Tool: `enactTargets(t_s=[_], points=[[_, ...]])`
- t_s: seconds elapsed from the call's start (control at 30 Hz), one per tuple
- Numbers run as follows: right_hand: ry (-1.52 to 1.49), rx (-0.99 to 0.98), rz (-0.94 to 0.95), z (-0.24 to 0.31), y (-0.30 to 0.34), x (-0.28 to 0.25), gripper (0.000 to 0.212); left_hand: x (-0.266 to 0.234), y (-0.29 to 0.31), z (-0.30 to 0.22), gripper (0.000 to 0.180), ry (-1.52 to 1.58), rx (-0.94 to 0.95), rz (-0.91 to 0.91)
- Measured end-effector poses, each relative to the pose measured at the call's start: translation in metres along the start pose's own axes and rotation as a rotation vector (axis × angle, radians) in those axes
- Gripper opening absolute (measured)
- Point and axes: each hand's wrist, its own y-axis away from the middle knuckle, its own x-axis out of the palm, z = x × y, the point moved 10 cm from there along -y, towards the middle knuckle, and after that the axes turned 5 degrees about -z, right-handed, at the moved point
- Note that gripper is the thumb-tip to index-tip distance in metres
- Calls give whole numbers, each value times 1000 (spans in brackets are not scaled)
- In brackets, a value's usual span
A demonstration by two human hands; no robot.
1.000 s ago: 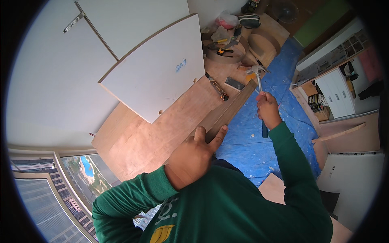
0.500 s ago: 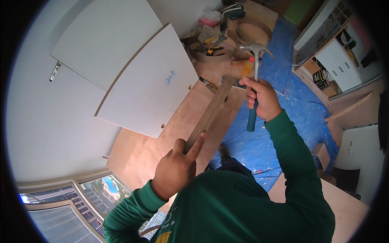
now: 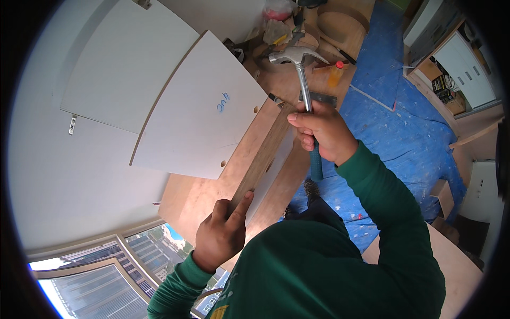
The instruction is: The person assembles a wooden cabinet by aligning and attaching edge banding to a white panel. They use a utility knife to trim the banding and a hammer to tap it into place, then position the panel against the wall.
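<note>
My right hand (image 3: 321,130) grips a claw hammer (image 3: 300,69) by its blue handle, the steel head raised above the far end of a narrow wooden board (image 3: 263,157). That board stands on edge, with a white face on its right side. My left hand (image 3: 222,234) steadies the near end of the board, forefinger stretched along its edge. Both arms wear green sleeves. A white curved panel (image 3: 196,111) with blue writing and small holes lies just left of the board.
A larger white panel (image 3: 125,64) lies beyond the curved one on a plywood floor (image 3: 196,196). A blue tarp (image 3: 404,133) covers the floor to the right. Tools, an orange bottle (image 3: 334,74) and round wooden pieces (image 3: 340,21) clutter the far end. White cabinets (image 3: 462,64) stand at right.
The hammer has been raised and now stands more upright over the board's far end. My left hand has slid nearer along the board, and the view has tilted closer in.
</note>
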Motion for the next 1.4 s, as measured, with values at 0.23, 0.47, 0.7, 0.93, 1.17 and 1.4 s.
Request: enactTargets(t_s=[0.23, 0.47, 0.7, 0.93, 1.17, 1.4], points=[[-96, 86, 142, -3, -4, -5, 13, 0, -4, -5, 74, 0, -23, 2], [-123, 199, 231, -10, -11, -1, 19, -2, -8, -7, 75, -45, -41, -18], [-177, 245, 286, -10, -12, 3, 15, -2, -8, -5, 75, -60, -68, -16], [99, -71, 46, 35, -8, -18, 18, -4, -9, -10, 71, -40, -37, -52], [810, -457, 169, 82, 45, 4, 25, -6, -3, -13, 71, -3, -49, -61], [1220, -431, 165, 59, 59, 25, 26, -24, 35, 8, 75, 154, -150, -27]])
